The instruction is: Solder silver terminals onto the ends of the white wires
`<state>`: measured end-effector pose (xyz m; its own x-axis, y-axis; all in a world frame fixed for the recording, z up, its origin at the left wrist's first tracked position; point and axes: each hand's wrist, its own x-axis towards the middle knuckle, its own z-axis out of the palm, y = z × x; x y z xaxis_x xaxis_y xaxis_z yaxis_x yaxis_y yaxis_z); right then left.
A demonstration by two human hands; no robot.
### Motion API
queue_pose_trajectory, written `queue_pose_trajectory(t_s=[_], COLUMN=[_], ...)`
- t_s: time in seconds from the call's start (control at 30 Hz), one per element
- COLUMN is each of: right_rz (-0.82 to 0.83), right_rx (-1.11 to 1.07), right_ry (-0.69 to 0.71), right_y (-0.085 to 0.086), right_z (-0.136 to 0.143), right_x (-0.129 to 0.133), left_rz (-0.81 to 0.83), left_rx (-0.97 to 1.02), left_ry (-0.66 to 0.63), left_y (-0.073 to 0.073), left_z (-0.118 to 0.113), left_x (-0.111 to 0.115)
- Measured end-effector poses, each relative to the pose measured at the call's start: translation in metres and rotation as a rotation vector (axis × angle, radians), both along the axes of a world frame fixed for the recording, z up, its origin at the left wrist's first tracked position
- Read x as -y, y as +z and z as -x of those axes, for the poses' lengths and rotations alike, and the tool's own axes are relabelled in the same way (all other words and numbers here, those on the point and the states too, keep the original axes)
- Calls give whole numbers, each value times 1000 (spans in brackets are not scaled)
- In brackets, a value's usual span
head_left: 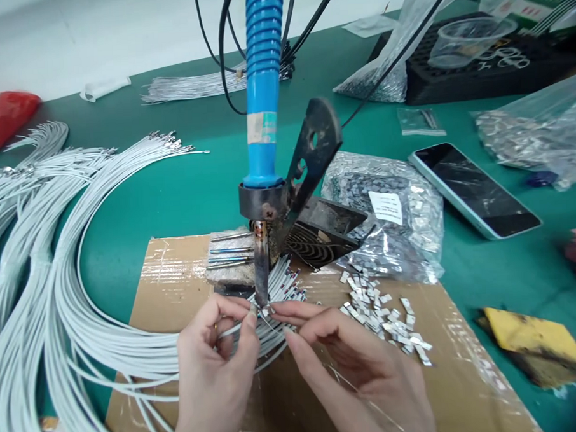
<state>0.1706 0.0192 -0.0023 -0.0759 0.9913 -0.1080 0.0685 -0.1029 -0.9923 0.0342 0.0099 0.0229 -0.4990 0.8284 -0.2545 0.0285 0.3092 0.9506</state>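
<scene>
Right hand [365, 359], curled round thin wire [380, 410], faces left hand [221, 365], pinching small metal piece [265, 312] by soldering iron [261, 262].

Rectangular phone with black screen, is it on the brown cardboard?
No, the phone lies on the green tabletop beside a clear bag.

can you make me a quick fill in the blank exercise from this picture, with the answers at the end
Between the left hand and right hand, the soldering iron's metal tip points ____.
The iron's ribbed sleeve is coloured ____.
The phone lies on a tabletop coloured ____.
The brown sheet below both hands is made of ____.

Missing words: down; blue; green; cardboard.
</scene>
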Motion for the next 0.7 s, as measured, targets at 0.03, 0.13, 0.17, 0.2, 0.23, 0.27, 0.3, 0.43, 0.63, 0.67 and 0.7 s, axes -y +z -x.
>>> queue_pose_trajectory(t_s=[0.03, 0.13, 0.17, 0.2, 0.23, 0.27, 0.3, 0.43, 0.63, 0.67, 0.7], right_rz=[-2, -7, -12, -11, -11, -11, -10, 15, 110, 104, 94], right_rx=[3, 1, -3, -6, -10, -16, -22, -69, -156, -155, -147], right_ry=[-1, -6, -8, -8, -10, -12, -13, -35, -101, -103, -96], right_y=[0, -1, 0, 1, 1, 2, 3, 6, 8, 8, 7], right_z=[0, 1, 1, 1, 2, 2, 2, 4, 7, 7, 7], right_x=[-1, -3, -4, -4, -5, -6, -6, -5, -3, -4, -4], left_rz=[-3, -6, -8, -12, -18, -24, -29, -46, -84, -88, -91], left_rx=[-1, -15, -17, -17, -18, -22, -29, -47, -64, -62, -57], left_ry=[-2, -4, -5, -7, -12, -30, -50, -143, -145, -144, -147], left_y=[0, 1, 1, 1, 0, -1, -2, -5, -3, -2, -2], left_z=[0, -1, 0, 0, 1, 3, 5, 12, 14, 13, 12], left_x=[-1, -2, -2, -2, -2, -2, -2, -1, -3, -4, -4])
